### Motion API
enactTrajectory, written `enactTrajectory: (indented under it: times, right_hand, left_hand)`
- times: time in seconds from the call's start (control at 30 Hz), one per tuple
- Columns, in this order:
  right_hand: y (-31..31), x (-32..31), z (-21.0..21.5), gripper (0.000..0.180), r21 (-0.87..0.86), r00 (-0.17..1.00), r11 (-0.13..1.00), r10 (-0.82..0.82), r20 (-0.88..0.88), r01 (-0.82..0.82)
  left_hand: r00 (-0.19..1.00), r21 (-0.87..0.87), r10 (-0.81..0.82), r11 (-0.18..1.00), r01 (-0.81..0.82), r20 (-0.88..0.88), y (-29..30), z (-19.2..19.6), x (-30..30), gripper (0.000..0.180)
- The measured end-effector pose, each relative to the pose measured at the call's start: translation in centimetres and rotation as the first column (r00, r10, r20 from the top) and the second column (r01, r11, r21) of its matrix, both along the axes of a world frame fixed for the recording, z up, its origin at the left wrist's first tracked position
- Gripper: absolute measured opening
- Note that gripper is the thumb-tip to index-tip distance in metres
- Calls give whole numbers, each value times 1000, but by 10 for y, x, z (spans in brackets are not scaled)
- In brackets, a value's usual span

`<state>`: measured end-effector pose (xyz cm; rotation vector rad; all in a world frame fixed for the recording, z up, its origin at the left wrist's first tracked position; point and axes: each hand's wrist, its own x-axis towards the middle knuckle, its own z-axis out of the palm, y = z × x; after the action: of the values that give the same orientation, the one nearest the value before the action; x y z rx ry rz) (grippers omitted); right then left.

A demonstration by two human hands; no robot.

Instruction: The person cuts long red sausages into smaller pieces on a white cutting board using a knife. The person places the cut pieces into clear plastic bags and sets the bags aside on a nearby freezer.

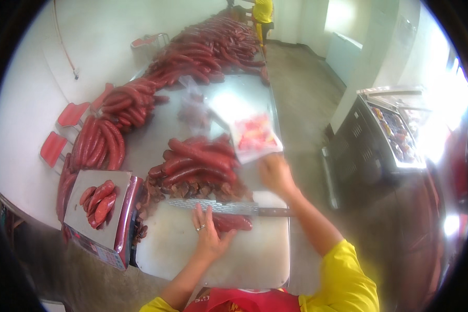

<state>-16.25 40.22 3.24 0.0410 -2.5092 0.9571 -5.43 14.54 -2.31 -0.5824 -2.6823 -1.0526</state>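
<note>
My left hand lies flat on the white cutting board, fingers spread and pointing away from me, ring on one finger. Palm edge touches a short dark-red sausage; the hand presses rather than grips it. The sausage's long axis runs left to right across the board, rounded end pointing to my right. Skin smooth, glossy.

Just beyond it lies a long knife, also left to right: bright steel blade to the left, dark handle to the right, untouched.

My right hand is raised over the far edge of the board, fingers closed on the corner of a clear plastic bag holding reddish pieces. The bag is blurred; contents hard to tell.

Behind the knife, a heap of long sausages, curved, wet-looking, over chopped dark chunks. Steel surface, dull sheen. To my left, a weighing scale with a grey pan carrying several short sausages. More sausage piles run down the surface away from me.
</note>
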Motion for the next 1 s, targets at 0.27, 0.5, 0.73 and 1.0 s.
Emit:
enactTrajectory:
  times: [0.27,0.5,0.73,1.0]
  right_hand:
    - [16,-161,-17,36,76,893,997,-50,446,17]
    - [30,-127,-23,37,-33,985,999,-17,170,23]
    - [20,-109,-29,35,277,937,946,67,344,-169]
    - [29,-100,-43,34,409,955,879,146,259,-246]
  left_hand:
    - [974,113,225,967,-227,33,-32,27,42,86]
    - [922,243,366,890,-386,125,-58,29,68,66]
    - [947,245,304,915,-320,100,-47,23,65,57]
    - [950,232,299,921,-313,94,-47,20,62,50]
